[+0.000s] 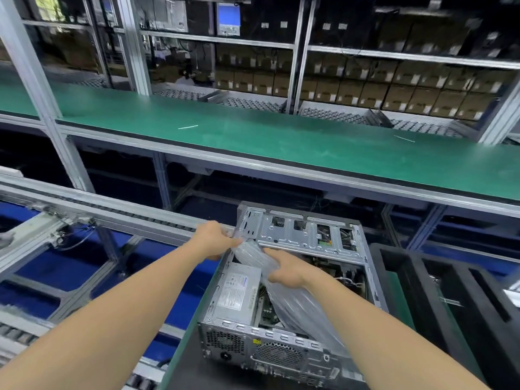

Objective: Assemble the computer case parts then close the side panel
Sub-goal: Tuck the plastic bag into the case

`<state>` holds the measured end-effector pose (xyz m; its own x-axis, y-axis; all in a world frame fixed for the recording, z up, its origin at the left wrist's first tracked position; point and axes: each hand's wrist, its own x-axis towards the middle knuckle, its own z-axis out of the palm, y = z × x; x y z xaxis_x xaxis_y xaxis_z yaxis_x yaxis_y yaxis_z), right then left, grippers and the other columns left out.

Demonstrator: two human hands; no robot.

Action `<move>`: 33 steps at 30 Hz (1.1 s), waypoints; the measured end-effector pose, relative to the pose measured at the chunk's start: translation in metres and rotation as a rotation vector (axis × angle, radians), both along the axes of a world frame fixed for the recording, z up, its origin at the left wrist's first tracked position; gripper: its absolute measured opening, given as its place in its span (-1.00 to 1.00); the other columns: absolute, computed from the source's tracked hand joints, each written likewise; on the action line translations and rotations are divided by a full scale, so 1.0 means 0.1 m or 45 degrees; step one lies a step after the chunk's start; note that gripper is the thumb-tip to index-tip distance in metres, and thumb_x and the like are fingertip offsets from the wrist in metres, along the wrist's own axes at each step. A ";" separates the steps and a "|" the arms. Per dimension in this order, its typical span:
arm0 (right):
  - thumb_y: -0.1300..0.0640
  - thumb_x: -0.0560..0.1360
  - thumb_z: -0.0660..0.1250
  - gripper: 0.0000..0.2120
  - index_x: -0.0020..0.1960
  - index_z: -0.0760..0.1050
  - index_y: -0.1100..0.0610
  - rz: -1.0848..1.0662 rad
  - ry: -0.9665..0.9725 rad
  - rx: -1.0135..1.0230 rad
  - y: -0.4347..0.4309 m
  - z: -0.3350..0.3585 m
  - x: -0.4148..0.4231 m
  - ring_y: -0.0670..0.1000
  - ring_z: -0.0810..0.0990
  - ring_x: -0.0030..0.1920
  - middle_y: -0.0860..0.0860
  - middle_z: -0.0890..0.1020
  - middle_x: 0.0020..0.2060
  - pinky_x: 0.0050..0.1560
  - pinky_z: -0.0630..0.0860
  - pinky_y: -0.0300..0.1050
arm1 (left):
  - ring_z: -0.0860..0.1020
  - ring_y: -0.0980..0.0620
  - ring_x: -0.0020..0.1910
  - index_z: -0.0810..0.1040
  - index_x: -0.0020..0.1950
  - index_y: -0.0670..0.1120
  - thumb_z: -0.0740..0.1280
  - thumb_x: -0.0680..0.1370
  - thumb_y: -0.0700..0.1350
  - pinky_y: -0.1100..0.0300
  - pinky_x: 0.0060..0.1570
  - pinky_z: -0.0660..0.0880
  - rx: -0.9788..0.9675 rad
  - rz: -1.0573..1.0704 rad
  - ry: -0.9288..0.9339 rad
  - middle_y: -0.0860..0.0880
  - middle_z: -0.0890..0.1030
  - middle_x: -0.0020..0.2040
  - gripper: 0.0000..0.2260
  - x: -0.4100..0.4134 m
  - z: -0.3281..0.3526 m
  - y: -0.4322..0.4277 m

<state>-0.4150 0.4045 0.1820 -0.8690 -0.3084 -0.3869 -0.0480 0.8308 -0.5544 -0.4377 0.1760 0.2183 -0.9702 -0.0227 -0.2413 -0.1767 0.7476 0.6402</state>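
Both hands hold a clear plastic bag (295,302) over the open computer case (270,353), left hand (215,237) pinching its end at the case's far-left corner, right hand (287,270) gripping it mid-case, so assembly looks unfinished, the side panel not yet on.

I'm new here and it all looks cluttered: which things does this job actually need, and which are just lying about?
In the job: open computer case; its power supply; drive cage; clear plastic bag, held by left hand and right hand.
Lying about: black foam tray; green bench with white strip; shelved cardboard boxes.
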 end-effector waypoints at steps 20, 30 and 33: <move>0.13 0.43 0.23 -0.89 -0.09 0.48 -0.03 -0.282 0.312 0.209 -0.19 -0.26 0.01 0.18 0.62 -0.06 0.03 0.64 -0.09 -0.03 0.58 0.02 | 0.52 -0.07 -0.04 0.44 0.13 -0.09 0.54 0.42 0.17 0.10 -0.16 0.45 -0.059 0.237 -0.008 -0.06 0.55 0.03 -0.51 -0.14 -0.43 0.36; 0.04 0.36 0.07 -0.52 0.25 0.44 -0.12 -0.213 0.230 0.282 -0.11 -0.20 0.04 0.17 0.57 0.03 0.01 0.61 0.02 0.07 0.49 0.08 | 0.56 0.06 -0.13 0.50 0.12 -0.02 0.49 0.45 0.16 0.09 -0.12 0.52 0.154 0.036 0.009 0.03 0.60 -0.08 -0.61 -0.12 -0.37 0.19; 0.02 0.32 0.07 -0.57 0.15 0.46 -0.16 -0.222 0.187 0.196 -0.09 -0.16 0.05 0.14 0.59 0.02 -0.05 0.63 -0.01 0.09 0.54 0.07 | 0.62 0.03 -0.22 0.53 0.17 0.09 0.50 0.44 -0.03 0.14 -0.31 0.58 0.341 -0.031 0.007 0.01 0.66 -0.08 -0.66 -0.08 -0.34 0.01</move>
